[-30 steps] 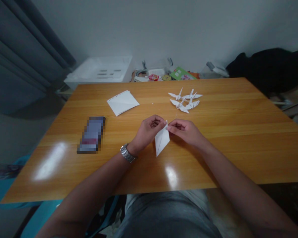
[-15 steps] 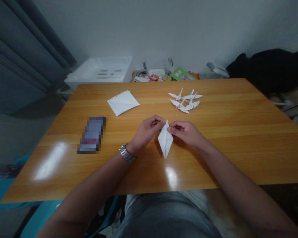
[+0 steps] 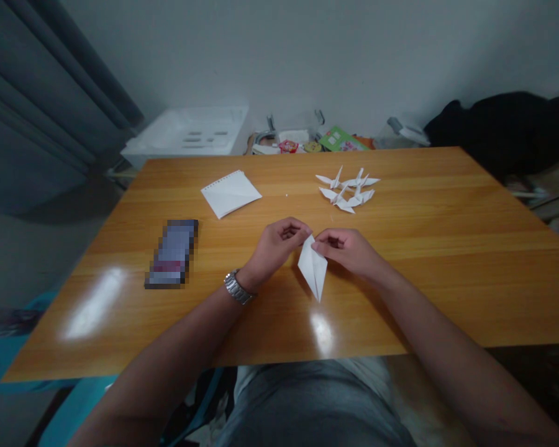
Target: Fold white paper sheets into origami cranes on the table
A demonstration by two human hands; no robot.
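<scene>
Between my hands is a white folded paper, a narrow kite shape with a crease down its middle and its long point toward me. My left hand pinches its top tip between thumb and curled fingers. On the upper right edge, the thumb of my right hand presses the front face; its other fingers go behind the sheet, partly hidden. Beyond my hands, several white folded paper cranes stand in a group on the wooden table.
A small stack of white paper sheets with a perforated edge lies at the back left. Nearer is a blurred-out phone. Behind the table are a white plastic tray, a green booklet and a black cloth.
The folded paper has tilted, its lower point swinging slightly right and its top tip sliding down behind my left fingertips. My right thumb sits a little further onto the paper.
</scene>
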